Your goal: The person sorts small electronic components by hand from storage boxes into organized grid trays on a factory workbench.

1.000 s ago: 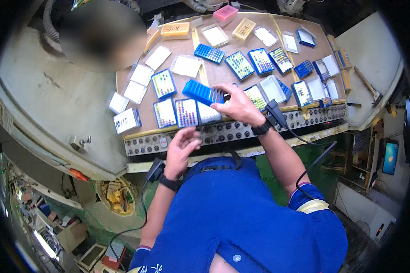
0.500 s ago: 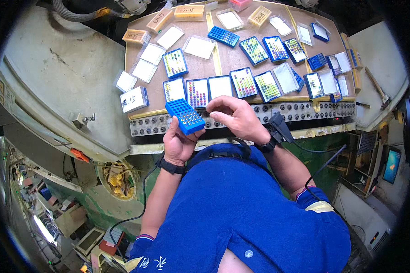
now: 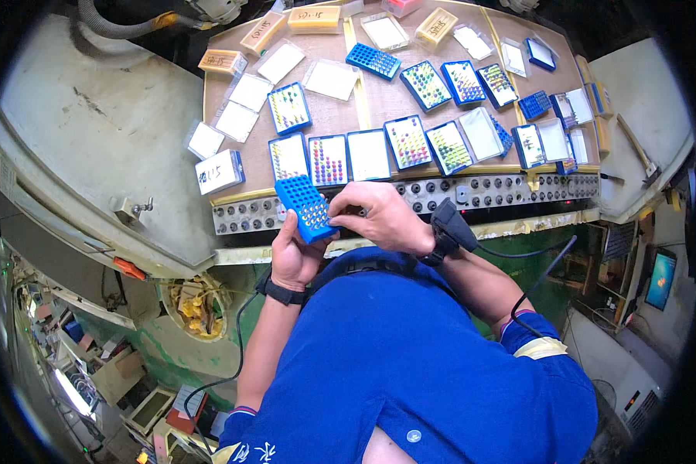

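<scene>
My left hand [image 3: 295, 261] grips a blue rack [image 3: 295, 190] with rows of round holes, held tilted at the near edge of the table. Small metal-tipped pieces fill the rack's nearer rows, while holes at its far end are bare. Over the rack's right side is my right hand [image 3: 384, 216], thumb and forefinger pinched together. Whatever lies between those fingertips is too small or hidden to make out. Just beyond the rack stand open blue boxes, among them one box [image 3: 329, 160] holding colourful small pieces and another showing a white surface [image 3: 368, 155].
A metal strip [image 3: 425, 195] with rows of round sockets runs along the table's near edge. Yellow boxes [image 3: 314, 19] and clear lids [image 3: 330, 79] lie farther back. A hammer-like tool [image 3: 638, 149] rests at the right. A cable [image 3: 241, 332] hangs from my left wrist.
My right hand has moved left and down, bringing its pinched fingertips onto the rack's right side. The rack, in my left hand, has turned slightly and shifted a little left in view.
</scene>
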Motion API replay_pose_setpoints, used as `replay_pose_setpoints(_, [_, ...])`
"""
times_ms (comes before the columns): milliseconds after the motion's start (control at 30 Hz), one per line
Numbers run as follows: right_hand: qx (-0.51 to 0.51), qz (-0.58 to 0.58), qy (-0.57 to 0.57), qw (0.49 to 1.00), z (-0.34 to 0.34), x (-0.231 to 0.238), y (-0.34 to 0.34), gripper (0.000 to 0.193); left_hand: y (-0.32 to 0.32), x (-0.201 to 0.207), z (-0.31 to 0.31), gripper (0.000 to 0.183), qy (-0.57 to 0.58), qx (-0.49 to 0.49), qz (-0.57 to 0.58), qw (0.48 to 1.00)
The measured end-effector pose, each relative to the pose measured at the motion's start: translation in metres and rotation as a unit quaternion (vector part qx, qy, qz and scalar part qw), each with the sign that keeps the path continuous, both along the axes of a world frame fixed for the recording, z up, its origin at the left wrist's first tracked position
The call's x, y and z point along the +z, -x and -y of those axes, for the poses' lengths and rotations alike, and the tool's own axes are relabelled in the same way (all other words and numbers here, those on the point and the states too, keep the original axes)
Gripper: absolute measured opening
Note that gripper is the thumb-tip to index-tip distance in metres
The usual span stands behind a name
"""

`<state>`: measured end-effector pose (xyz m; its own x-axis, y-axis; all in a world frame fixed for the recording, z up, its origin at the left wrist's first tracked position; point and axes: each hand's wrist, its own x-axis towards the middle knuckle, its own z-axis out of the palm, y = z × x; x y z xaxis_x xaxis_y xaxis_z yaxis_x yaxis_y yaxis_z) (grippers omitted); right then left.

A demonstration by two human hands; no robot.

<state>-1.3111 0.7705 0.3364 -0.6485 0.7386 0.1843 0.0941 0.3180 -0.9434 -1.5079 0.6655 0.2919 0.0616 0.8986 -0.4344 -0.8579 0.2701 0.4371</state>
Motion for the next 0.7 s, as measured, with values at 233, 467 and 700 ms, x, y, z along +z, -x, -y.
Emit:
replay_pose_setpoints(233, [0.03,0.002,0.005,1.0,-0.004,-0.01,0.003,0.015,0.005,-0.007,0.001,0.059,0.047,0.002,-0.023,0.999])
replay_pose_setpoints(467, [-0.225,0.042,0.197,0.953,-0.054,-0.077,0.026,0.014,0.007,0.001,-0.018,0.075,0.084,0.071,-0.003,0.994])
replay_pose_setpoints(700, [-0.171,0.116,-0.002,0.978,-0.077,-0.095,0.047,0.011,0.015,0.001,-0.022,0.077,0.056,0.086,0.029,0.994])
